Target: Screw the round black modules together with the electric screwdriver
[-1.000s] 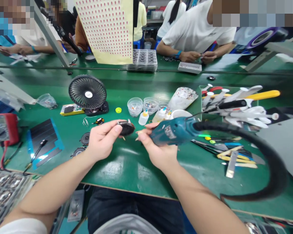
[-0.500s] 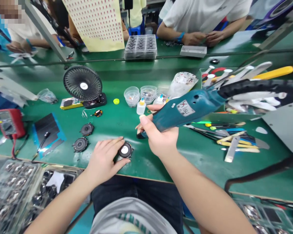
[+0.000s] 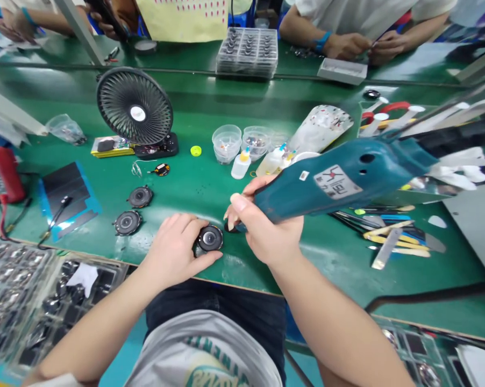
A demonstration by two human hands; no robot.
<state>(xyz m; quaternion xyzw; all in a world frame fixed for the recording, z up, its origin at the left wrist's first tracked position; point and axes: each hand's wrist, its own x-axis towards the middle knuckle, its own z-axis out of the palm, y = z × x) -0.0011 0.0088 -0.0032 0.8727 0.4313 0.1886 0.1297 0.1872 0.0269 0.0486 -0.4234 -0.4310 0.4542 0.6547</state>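
Observation:
My left hand (image 3: 173, 248) rests on the green table (image 3: 210, 183) near its front edge, fingers curled round a small round black speaker part (image 3: 209, 238) that lies flat. My right hand (image 3: 264, 228) grips a teal power screwdriver (image 3: 339, 180), its tip pointing down just right of that part. A thick black cable (image 3: 436, 294) runs from the tool's rear. Two more round black parts (image 3: 134, 209) lie on the table left of my left hand.
A black desk fan (image 3: 135, 113), small clear cups (image 3: 238, 142), glue bottles (image 3: 241, 164) and a red multimeter (image 3: 0, 174) stand about. Tweezers and hand tools (image 3: 391, 236) lie to the right. Clear trays of parts (image 3: 28, 293) sit below the table's left front. Other people's hands (image 3: 347, 45) work across the table.
My left hand brought the round part down from mid-air onto the table near the front edge. My right hand tilted the screwdriver so that its tip points down beside the part.

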